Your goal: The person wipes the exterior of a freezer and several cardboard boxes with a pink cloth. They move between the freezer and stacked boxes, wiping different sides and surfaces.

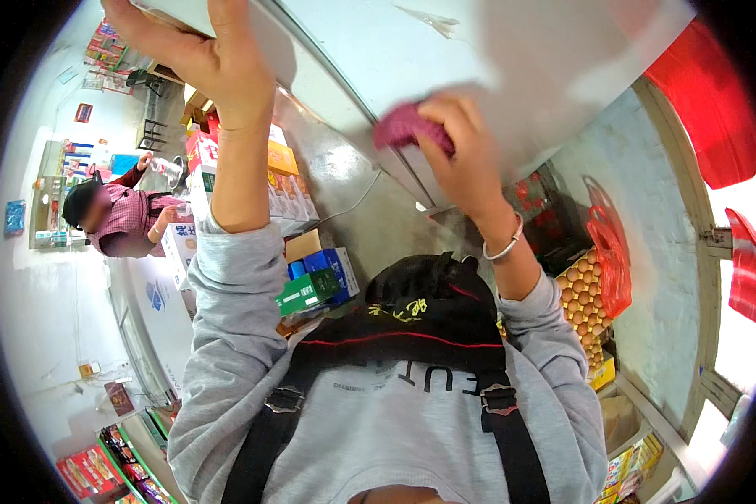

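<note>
My right hand grips a bunched purple cloth against a large white panel, beside a long dark seam that runs down it. The panel looks like the side or door of a cabinet or fridge, but its full shape is cut off. A pale bracelet circles my right wrist. My left hand is raised at the top left with its thumb and fingers apart, in front of the panel's left part. Its fingertips leave the frame, so any contact there is hidden. A small torn clear strip shows on the panel.
Stacked cartons stand at my left, with green and blue boxes below. A cable crosses the floor. Beyond the cartons a person holds a clear bottle. Egg trays and a red plastic bag are at right.
</note>
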The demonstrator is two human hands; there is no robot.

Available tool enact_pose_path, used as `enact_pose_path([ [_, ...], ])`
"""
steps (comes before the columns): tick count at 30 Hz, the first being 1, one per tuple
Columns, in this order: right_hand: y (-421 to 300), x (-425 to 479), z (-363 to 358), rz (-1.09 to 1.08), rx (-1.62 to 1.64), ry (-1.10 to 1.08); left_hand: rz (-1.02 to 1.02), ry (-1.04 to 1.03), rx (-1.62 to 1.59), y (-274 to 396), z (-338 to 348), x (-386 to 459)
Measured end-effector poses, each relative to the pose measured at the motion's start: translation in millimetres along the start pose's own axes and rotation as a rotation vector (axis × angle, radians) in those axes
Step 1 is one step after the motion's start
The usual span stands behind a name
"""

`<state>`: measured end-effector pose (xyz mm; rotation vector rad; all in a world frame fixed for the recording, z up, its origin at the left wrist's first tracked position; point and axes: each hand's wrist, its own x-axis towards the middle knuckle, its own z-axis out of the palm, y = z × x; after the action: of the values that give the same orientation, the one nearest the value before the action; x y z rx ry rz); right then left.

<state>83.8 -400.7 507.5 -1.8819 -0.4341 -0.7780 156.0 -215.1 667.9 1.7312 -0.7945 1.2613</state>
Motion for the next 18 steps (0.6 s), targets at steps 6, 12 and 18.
enact_pose_path([
  [6, -56.2, 111.0, 20.9, -0.458, -0.065, 0.503, 0.044, 0.023, -0.078, 7.0, 6.3, 1.9],
  [12, -19.2, 46.6, 55.8, -0.59, -0.276, 0.198, 0.05, 0.03, -0.093, 9.4, 7.9, 0.6],
  [18, 49.3, -32.3, 44.5, -0.42, -0.326, -0.156, 0.098, -0.014, -0.022, 10.6, 6.8, 3.8],
])
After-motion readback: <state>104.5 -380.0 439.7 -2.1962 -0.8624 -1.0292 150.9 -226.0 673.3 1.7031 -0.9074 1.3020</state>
